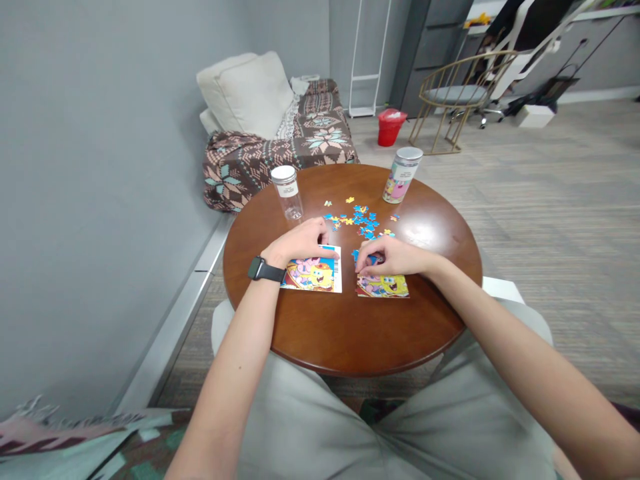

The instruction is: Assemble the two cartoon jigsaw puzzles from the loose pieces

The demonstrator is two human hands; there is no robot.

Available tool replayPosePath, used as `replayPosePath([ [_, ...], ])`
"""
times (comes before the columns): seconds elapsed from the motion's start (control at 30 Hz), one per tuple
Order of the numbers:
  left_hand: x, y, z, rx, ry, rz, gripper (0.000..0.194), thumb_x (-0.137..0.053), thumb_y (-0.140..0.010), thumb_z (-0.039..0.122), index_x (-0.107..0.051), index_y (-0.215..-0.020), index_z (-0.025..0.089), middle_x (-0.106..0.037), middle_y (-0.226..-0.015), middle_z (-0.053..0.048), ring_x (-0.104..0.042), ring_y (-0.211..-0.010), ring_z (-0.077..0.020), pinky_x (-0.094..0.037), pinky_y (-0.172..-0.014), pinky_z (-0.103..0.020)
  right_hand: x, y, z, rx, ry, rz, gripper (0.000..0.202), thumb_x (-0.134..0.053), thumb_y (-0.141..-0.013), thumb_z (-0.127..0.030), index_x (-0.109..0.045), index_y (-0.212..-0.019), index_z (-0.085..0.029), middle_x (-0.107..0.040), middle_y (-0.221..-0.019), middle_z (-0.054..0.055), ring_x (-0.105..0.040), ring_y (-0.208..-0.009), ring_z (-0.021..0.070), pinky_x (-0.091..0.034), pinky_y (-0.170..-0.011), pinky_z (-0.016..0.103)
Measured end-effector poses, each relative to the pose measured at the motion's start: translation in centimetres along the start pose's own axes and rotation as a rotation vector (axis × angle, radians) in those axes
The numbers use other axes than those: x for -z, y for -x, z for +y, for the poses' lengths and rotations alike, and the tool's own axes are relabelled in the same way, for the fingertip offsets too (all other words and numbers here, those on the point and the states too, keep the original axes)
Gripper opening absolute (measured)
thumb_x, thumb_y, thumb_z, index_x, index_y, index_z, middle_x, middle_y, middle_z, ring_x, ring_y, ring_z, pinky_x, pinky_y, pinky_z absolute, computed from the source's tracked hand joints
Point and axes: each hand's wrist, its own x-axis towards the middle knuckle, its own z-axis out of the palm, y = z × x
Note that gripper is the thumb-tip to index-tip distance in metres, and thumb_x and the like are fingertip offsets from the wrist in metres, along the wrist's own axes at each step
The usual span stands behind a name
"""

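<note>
My left hand, with a dark watch on its wrist, rests over the upper part of a printed picture card, fingers curled at its top edge. Whether it holds anything is hidden. To the right, the fingertips of my right hand are drawn together at the upper left of a partly assembled cartoon puzzle; anything between them is too small to make out. Blue and yellow loose puzzle pieces lie scattered beyond both hands.
A clear jar with a white lid stands at the back left of the round brown table. A printed canister stands at the back right. Beyond are a covered sofa, a red bin and a gold-framed chair.
</note>
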Motion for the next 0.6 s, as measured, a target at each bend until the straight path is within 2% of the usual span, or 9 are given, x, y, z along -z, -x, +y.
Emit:
replayPosePath([
  [0.6, 0.04, 0.05, 0.03, -0.016, -0.029, -0.004, 0.038, -0.068, -0.069, 0.053, -0.053, -0.068, 0.018, -0.052, -0.087, -0.003, -0.051, -0.079, -0.0167, -0.039, -0.071, -0.029, -0.27, -0.2, 0.47, 0.041, 0.047, -0.045, 0.016, -0.065, -0.077, -0.03, -0.074, -0.078, -0.017, -0.069, -0.079, 0.004, -0.059, -0.074, 0.0144, -0.046, -0.07, 0.027],
])
